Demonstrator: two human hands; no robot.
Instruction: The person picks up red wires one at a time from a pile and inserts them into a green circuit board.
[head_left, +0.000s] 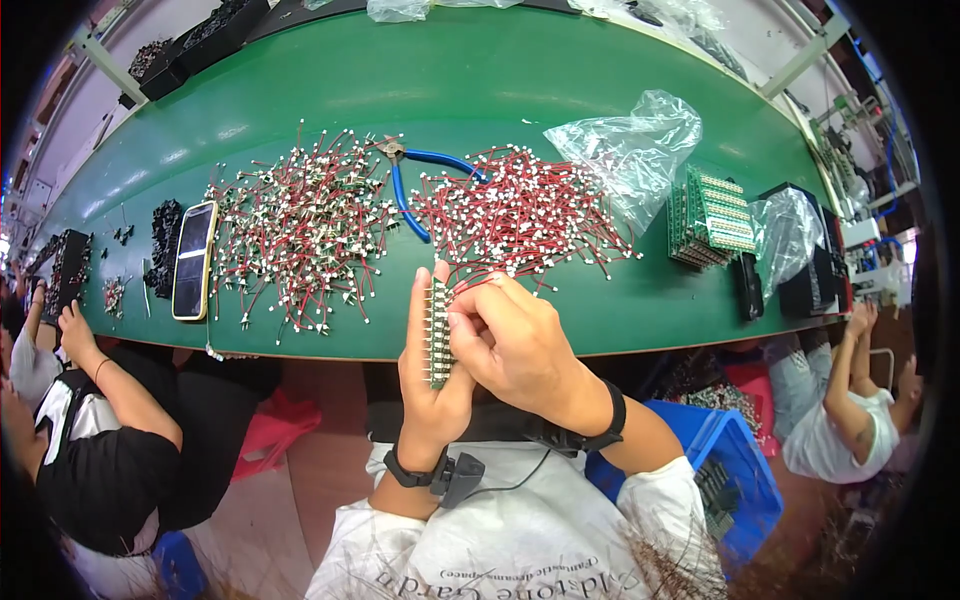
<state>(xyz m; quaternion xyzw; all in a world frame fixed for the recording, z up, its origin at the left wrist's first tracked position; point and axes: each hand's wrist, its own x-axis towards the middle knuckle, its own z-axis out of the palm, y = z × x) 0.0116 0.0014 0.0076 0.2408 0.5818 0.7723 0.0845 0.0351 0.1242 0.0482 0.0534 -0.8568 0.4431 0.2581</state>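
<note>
My left hand (425, 400) holds a narrow green circuit board strip (439, 345) upright at the table's near edge, along the palm and fingers. A row of small pale metal points lines the strip's left side. My right hand (520, 345) is closed in a pinch against the strip's right side, with a thin red wire (464, 288) at its fingers; the wire's end is hidden. Beyond my hands spreads a pile of red wire leads (530, 205) with white connectors. Left of it lies a second pile of red-wired pieces (300, 230), with blue-handled cutters (397, 185) between the piles.
A phone (193, 262) lies left of the piles on the green table (450, 90). To the right are a clear plastic bag (645, 145) and stacked circuit boards (712, 220). A blue bin (740, 440) stands below, beside my right arm. Other people sit at both sides.
</note>
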